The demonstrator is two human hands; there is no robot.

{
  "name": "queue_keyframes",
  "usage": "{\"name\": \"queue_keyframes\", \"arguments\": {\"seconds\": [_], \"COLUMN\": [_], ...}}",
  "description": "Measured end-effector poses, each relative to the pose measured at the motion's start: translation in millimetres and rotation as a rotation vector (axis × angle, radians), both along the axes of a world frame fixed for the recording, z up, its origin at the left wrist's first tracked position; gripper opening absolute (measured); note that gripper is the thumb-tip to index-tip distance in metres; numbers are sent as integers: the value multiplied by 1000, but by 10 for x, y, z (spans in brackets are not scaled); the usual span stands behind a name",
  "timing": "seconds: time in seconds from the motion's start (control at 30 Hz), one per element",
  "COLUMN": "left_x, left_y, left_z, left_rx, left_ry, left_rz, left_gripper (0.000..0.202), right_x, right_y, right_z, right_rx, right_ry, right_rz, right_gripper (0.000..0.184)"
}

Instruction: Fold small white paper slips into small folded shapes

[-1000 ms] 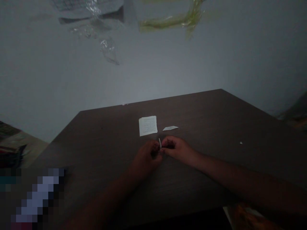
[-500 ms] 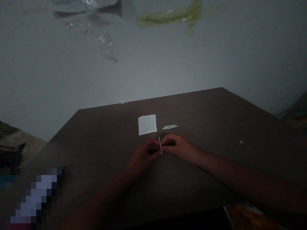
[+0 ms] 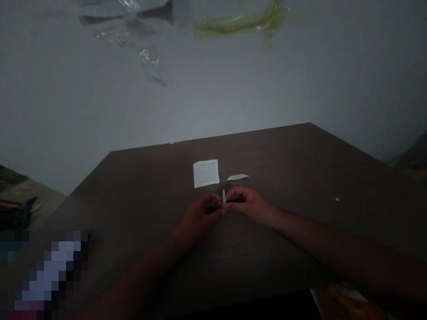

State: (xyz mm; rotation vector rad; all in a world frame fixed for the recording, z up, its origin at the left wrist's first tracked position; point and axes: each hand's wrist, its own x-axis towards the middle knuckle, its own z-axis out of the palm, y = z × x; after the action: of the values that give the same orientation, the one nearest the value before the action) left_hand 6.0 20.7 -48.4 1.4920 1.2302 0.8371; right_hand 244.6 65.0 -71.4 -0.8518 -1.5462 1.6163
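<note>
Between my two hands, a small folded piece of paper point(image 3: 224, 198) stands nearly upright, its narrow pointed end up. My left hand point(image 3: 205, 210) pinches it from the left, thumb low against its base. From the right, my right hand point(image 3: 248, 204) grips the same paper with thumb and fingertips. Just beyond my hands lies a stack of square printed paper sheets point(image 3: 206, 174). To the right of the stack is a flat folded paper piece point(image 3: 238, 177) with slanted ends. The fingertips partly hide the held paper.
The dark wooden table point(image 3: 283, 160) meets a pale wall point(image 3: 240, 89) with yellow tape point(image 3: 233, 26) on it. A tiny white scrap point(image 3: 337, 199) lies at the right. A pixelated patch point(image 3: 50, 275) covers the lower left corner.
The held paper now shows a wider, wedge-like face where it looked like a thin strip. My hands stay almost in place, and the whole view has shifted slightly.
</note>
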Motion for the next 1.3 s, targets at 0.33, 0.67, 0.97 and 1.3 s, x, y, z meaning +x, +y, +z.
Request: {"name": "queue_keyframes", "arguments": {"seconds": [0.33, 0.67, 0.97, 1.3], "left_x": [48, 63, 75, 95], "left_y": [-36, -98, -97, -86], "left_z": [-61, -120, -98, -49], "left_rx": [225, 527, 524, 251], "left_ry": [138, 285, 340, 199], "left_rz": [26, -30, -66, -12], "left_gripper": [16, 31, 33, 26], "right_x": [-36, -43, -31, -29], "right_y": [6, -9, -12, -38], "right_z": [-112, -130, -134, -112], "right_rx": [59, 100, 69, 67], "right_ry": [47, 26, 9, 1], "right_rz": [-20, -57, -49, -23], "right_gripper": [37, 25, 28, 40]}}
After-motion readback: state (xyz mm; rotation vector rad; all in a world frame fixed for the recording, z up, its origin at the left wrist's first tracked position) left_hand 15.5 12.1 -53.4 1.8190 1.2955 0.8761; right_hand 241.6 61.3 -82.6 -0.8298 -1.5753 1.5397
